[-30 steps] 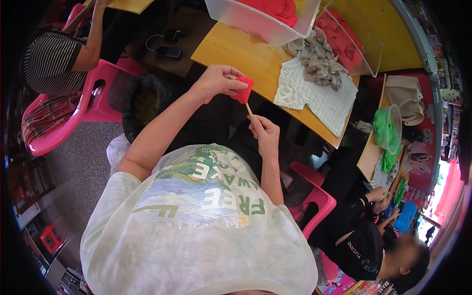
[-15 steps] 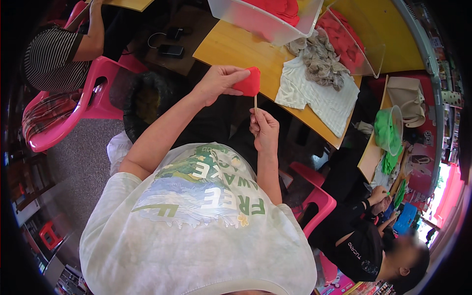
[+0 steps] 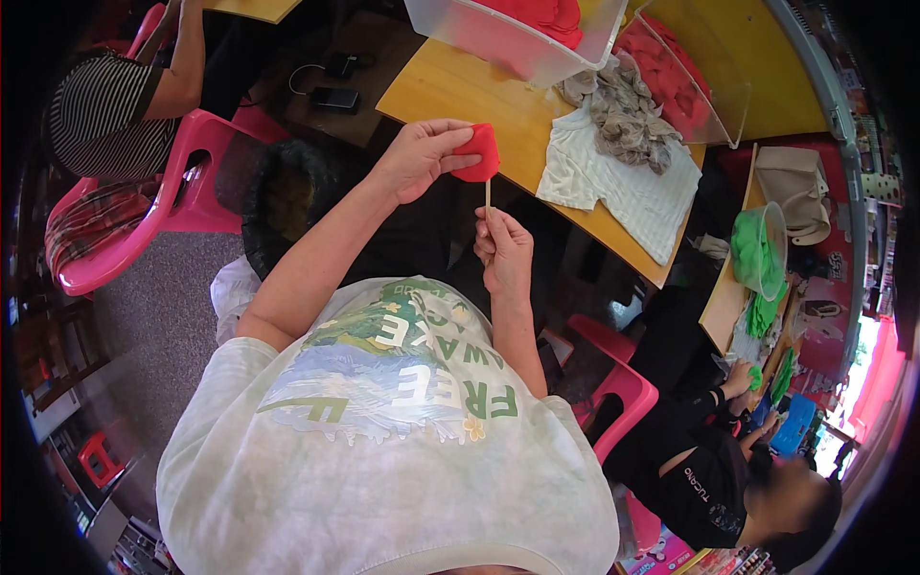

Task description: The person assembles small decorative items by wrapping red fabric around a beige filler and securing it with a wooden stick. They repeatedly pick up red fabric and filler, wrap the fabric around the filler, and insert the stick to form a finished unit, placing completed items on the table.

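Near twelve o'clock in the head view, a red folded piece [image 3: 482, 153] is pinched between the left hand's [image 3: 422, 158] thumb and fingers, and a thin stick [image 3: 488, 193] beneath it is pinched by the right hand [image 3: 506, 251]. The stick's lower end is hidden by the right fingers; whether its top is inserted or only laid against the piece cannot be told. At half past twelve, a translucent bin [image 3: 522, 63] is cut off by the upper edge. Green and white lettering is printed on the pale shirt [image 3: 383, 498] at six o'clock. By a yellow table [image 3: 460, 86], white cloth [image 3: 628, 196] is borne at two o'clock; speckled floor [image 3: 182, 307] is seen at nine.
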Demonstrator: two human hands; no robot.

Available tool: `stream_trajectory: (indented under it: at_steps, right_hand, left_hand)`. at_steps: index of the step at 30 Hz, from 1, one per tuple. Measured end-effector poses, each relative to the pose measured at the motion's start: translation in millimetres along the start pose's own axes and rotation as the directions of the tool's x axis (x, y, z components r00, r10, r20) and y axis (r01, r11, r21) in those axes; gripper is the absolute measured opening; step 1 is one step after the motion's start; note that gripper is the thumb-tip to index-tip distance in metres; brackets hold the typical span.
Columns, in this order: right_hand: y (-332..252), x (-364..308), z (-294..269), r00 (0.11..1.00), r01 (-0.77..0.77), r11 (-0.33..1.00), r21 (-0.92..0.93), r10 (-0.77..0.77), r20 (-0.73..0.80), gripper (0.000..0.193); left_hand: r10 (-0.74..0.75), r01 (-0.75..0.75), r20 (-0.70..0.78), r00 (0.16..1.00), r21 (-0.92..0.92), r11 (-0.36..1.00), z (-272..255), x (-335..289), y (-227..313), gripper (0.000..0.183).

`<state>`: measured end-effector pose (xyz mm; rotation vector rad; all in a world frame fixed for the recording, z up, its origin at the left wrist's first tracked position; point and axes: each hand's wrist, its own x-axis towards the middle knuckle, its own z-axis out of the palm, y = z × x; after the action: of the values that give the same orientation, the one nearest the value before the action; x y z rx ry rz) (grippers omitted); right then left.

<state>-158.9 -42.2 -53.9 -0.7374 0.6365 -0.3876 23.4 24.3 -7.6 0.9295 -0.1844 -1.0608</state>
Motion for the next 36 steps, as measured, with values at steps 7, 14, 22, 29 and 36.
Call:
stream_trajectory:
  at_steps: [7,14,22,29,36]
  right_hand:
    - [1,-10,1,1.0,0.007,0.998,-0.069,-0.006,0.009,0.018]
    - [3,-13,4,1.0,-0.002,0.999,-0.054,0.002,0.001,0.019]
    - [1,-15,6,0.999,0.027,0.999,-0.024,-0.027,0.021,0.019]
    - [5,-15,2,0.999,-0.007,0.996,0.091,0.002,0.048,0.018]
    - [-11,-16,-13,0.998,-0.008,0.986,-0.165,0.018,0.058,0.018]
  left_hand:
    - [-0.019,0.033,-0.099,0.995,0.146,0.989,6,-1,5,0.019]
    - [-0.055,0.079,-0.121,0.991,0.198,0.977,5,-4,-3,0.017]
    - [-0.103,0.103,-0.034,0.994,0.012,0.995,-5,-2,0,0.019]
    - [-0.11,0.112,0.023,0.994,-0.104,0.988,6,-1,-4,0.019]
    - [-0.109,0.073,0.104,0.989,0.302,0.951,1,2,6,0.017]
